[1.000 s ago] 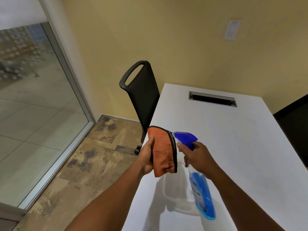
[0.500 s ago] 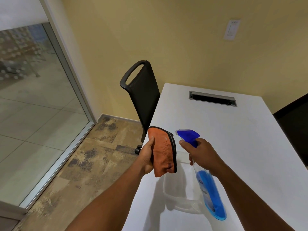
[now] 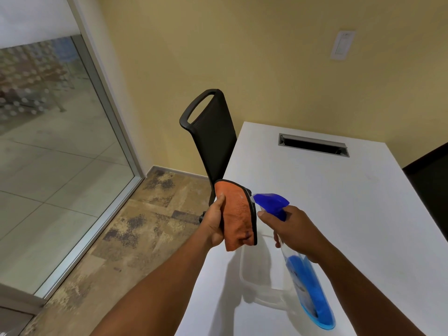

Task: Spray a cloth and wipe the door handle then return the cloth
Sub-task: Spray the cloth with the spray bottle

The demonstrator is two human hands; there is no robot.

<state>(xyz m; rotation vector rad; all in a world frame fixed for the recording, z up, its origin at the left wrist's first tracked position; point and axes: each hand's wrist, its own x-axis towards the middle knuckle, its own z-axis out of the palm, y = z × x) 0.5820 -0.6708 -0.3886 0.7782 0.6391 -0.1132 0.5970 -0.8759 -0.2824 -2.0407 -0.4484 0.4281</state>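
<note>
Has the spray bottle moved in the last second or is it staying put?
Yes. The spray bottle, in the right hand, swung away from the orange cloth half a second ago, then came back; its nozzle is again close to the cloth.

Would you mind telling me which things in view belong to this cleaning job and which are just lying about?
In use:
- orange cloth, held in the left hand
- spray bottle, held in the right hand

Lying about:
- black chair
- clear plastic container on the white table
- wall switch
</note>
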